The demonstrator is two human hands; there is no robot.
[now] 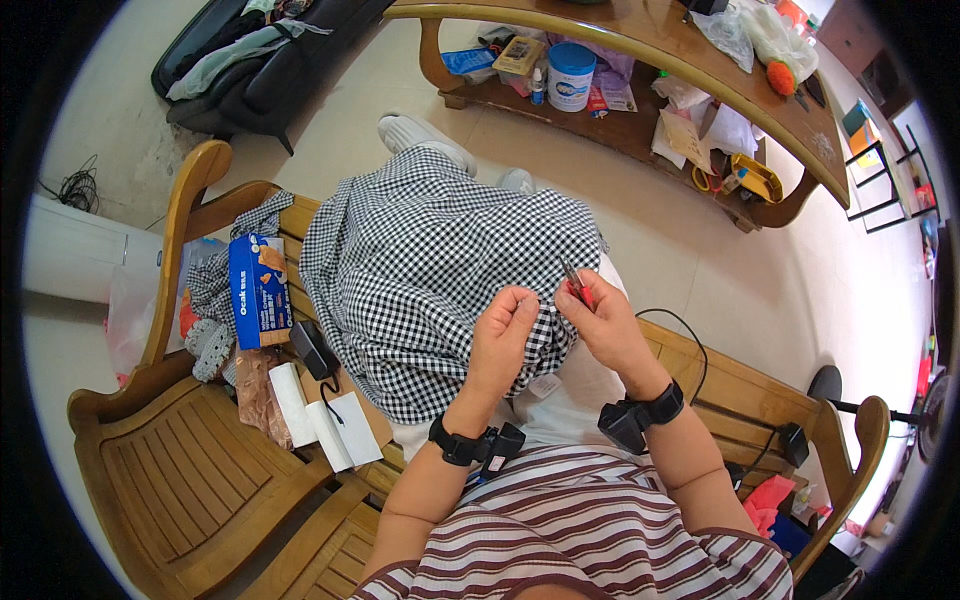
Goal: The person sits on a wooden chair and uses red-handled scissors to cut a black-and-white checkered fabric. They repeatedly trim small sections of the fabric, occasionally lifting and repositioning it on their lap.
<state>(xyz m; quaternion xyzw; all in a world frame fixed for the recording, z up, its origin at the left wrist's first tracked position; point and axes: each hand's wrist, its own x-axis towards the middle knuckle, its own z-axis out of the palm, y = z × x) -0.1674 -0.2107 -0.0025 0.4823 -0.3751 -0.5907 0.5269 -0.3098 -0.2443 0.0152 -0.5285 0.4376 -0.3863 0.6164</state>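
Note:
A black-and-white gingham cloth (450, 240) lies draped and wrinkled over my lap and legs. Above its near right part, my left hand (501, 337) has thumb and forefinger pinched together; whatever may be between the tips is too small to make out. Close beside it, my right hand (609, 322) grips small red-handled thread snips (577, 283), their dark blades pointing up and away from me. Thumb and fingers of that hand partly cover the handle. A small gap separates the two hands.
I sit on a slatted wooden bench (742, 382). To my left are a blue cracker box (259, 292), a black power adapter (313, 350) and white paper (352, 435). A black cable (705, 345) curves at right. Ahead stands a wooden coffee table (637, 37) with a loaded lower shelf.

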